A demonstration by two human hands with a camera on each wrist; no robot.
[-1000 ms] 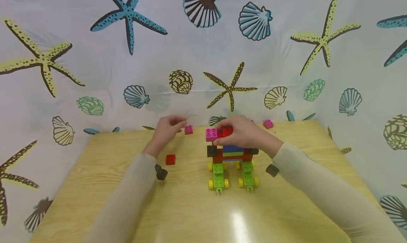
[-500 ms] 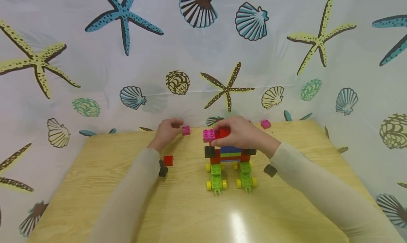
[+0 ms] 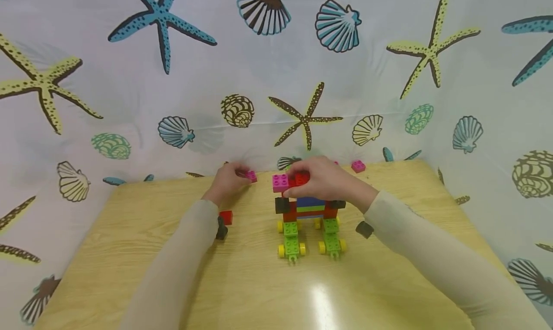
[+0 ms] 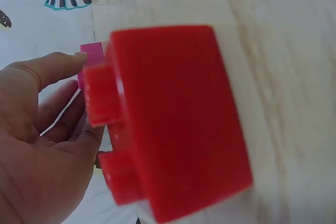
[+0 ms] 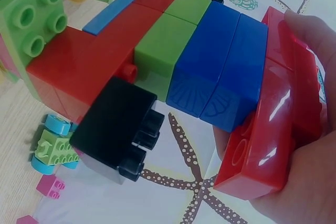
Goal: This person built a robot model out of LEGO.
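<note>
My left hand [image 3: 229, 180] is at the table's back edge, with thumb and fingers pinching a small pink brick [image 3: 252, 176]. A loose red brick [image 3: 226, 217] lies near that wrist and looms large in the left wrist view. My right hand [image 3: 321, 179] grips the red bricks [image 5: 273, 124] at the top of a built figure, above its stacked blue bricks [image 5: 210, 45]. The figure stands upright on two green wheeled bases [image 3: 291, 241] with yellow wheels. A black brick [image 5: 113, 127] sticks out at its side. Another pink brick [image 3: 280, 182] sits on its upper left.
More pink bricks lie behind the figure, one at the back right [image 3: 358, 166]. A green piece with blue wheels [image 5: 55, 150] shows behind the figure in the right wrist view. A cloth [image 3: 203, 100] printed with shells and starfish hangs around the wooden table [image 3: 255, 291].
My left hand has come down and right onto the pink brick and its fingers have closed on it. The right hand keeps its grip on the figure's top. The head view shifts slightly.
</note>
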